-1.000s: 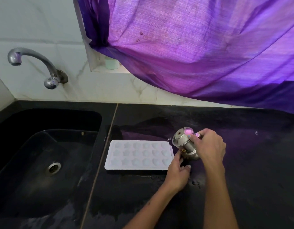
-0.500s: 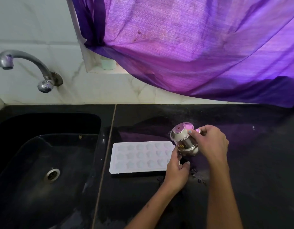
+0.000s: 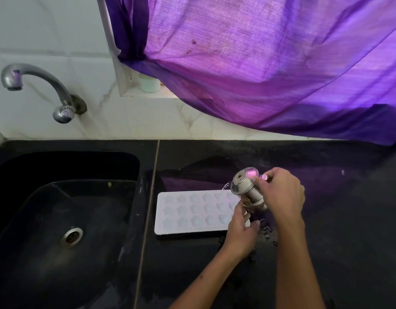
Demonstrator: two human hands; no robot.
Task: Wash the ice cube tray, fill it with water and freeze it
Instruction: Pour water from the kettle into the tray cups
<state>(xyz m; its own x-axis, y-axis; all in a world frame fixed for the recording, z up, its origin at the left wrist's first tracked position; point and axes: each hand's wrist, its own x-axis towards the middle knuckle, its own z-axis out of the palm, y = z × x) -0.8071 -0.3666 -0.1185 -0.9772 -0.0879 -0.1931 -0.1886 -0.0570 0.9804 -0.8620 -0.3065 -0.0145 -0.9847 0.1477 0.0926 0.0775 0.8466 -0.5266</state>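
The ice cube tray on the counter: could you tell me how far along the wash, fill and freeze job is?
Done: washing apparently, since the ice cube tray lies on the wet black counter, out of the sink. In hand: filling; the right hand tips a steel cup over the tray's right end while the left hand steadies that end. Left: the remaining cavities, whose fill I cannot judge, then freezing.
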